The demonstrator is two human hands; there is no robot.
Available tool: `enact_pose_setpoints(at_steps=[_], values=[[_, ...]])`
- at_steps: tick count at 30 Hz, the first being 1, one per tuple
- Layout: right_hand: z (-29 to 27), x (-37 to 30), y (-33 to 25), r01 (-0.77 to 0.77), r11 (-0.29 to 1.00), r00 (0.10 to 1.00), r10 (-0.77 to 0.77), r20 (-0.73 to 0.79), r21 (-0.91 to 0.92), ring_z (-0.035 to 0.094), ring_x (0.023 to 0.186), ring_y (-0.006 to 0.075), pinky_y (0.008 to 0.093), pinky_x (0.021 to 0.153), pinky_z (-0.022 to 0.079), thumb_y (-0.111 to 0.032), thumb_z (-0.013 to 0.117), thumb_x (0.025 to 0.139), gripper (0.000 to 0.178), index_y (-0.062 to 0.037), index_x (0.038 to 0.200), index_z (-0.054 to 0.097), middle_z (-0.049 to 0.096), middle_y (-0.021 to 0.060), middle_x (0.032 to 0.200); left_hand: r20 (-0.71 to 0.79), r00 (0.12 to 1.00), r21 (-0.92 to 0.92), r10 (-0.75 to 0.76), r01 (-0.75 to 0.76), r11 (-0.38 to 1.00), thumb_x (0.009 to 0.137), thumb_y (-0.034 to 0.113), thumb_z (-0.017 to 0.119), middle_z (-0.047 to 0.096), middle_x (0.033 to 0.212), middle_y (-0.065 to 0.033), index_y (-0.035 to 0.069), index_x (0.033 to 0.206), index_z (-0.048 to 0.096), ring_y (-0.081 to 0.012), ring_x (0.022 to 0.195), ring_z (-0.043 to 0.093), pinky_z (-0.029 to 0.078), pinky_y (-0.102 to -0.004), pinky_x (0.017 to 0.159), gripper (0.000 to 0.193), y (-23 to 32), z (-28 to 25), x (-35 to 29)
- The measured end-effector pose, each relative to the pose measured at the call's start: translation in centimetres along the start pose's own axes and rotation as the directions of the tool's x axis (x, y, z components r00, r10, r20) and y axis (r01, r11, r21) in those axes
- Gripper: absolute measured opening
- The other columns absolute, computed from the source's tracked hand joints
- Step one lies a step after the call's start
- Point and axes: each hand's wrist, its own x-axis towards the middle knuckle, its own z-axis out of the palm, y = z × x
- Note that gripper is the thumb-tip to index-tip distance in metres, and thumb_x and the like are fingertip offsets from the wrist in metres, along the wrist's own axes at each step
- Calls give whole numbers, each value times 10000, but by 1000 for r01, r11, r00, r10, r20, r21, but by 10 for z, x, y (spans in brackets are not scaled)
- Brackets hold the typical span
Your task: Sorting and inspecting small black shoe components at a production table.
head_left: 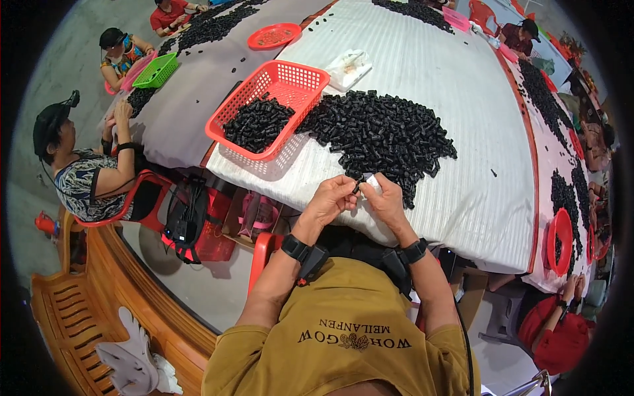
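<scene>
My left hand (332,198) and my right hand (386,204) meet at the near edge of the white-covered table. The left fingers pinch a small black cylindrical piece (358,186). The right thumb and fingers close around a small pale, flat piece (370,179), right beside the black one; its kind is too small to make out. Just beyond my hands spreads a large heap of black cylindrical pieces (389,138). To the left of the heap stands a red plastic basket (305,78), with more black pieces gathered in its near part.
A white plastic packet (349,68) lies behind the basket. A red round tray (274,35) and a green basket (156,70) are on the neighbouring table. Another person (92,158) sits at left, others work around. A wooden bench (142,284) stands at lower left.
</scene>
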Motion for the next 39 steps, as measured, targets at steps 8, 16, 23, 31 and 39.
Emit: enact_pose_setpoints(at_steps=[8,16,23,31,39], values=[[0,2,1,7,998,1000,-8,-9,-55,490,521,112,280,480,406,-246,643,800,289,-6,710,510,548,93,579,87,996,130,-34,22,991,865,154,590,619,781,-79,10,897,568,-114,623,587,504,-233,565,149,4,2,-2],[2,1,-1,-105,988,994,107,-13,112,484,551,86,269,500,410,-233,639,806,262,4,749,542,554,81,599,72,996,14,-44,44,999,888,158,550,613,773,-81,4,882,574,-121,599,571,487,-235,560,155,2,0,2],[0,0,11,-86,996,995,85,46,12,507,587,68,257,532,430,-223,646,803,241,2,770,564,586,65,632,54,998,-17,-16,17,1000,899,199,540,562,757,-31,31,895,574,-100,627,513,445,-232,564,171,-3,-2,3],[0,0,-3,-112,991,993,108,52,80,521,615,50,235,546,435,-195,644,807,207,-6,762,571,618,42,670,76,996,20,-48,47,999,902,213,537,537,751,-23,28,914,559,-90,611,485,435,-227,575,187,1,2,0],[0,1,12,-99,990,995,98,20,99,467,526,75,260,488,394,-223,566,856,245,-1,754,557,522,45,558,77,995,-19,-70,72,997,903,197,536,560,737,-35,2,904,578,-87,588,507,453,-215,553,199,3,2,0]])
